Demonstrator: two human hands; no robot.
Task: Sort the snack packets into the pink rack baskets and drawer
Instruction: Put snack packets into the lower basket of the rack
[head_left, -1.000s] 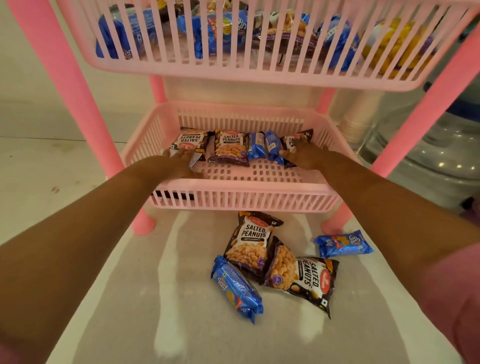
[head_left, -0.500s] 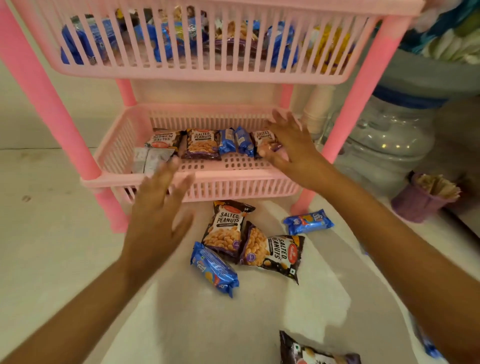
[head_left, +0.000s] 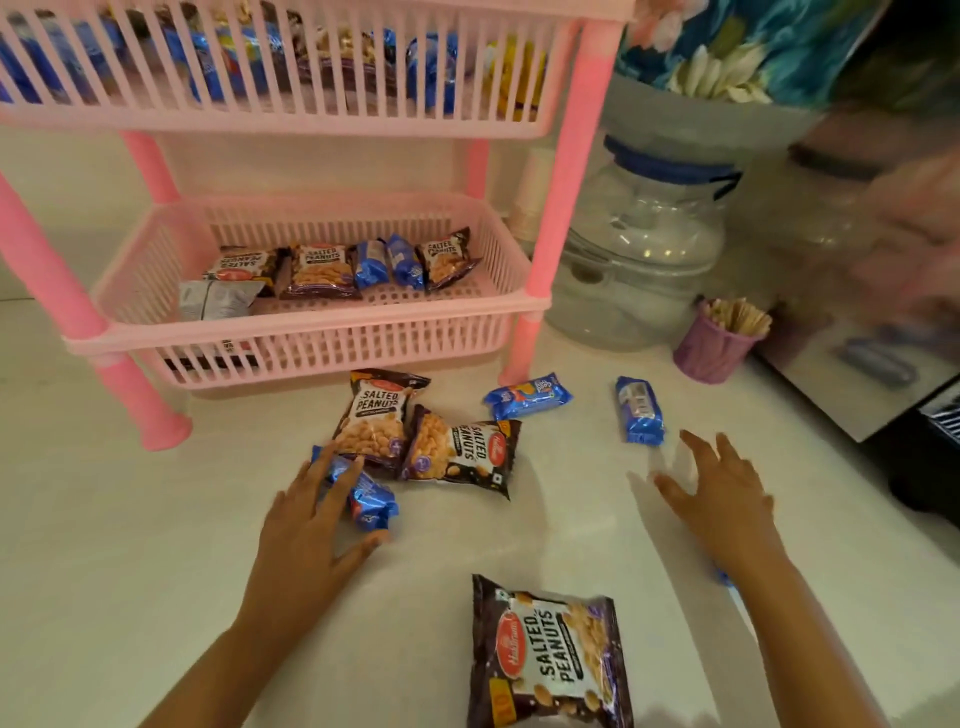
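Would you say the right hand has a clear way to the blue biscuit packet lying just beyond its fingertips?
Probably yes. The right hand is open with fingers spread, and the blue biscuit packet lies alone on the white surface just ahead of it, with nothing between them; the purple cup stands off to the side.

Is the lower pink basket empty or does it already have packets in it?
Not empty. The lower pink basket holds a row of salted peanut packets and blue biscuit packets along its back, plus a silvery packet at front left.
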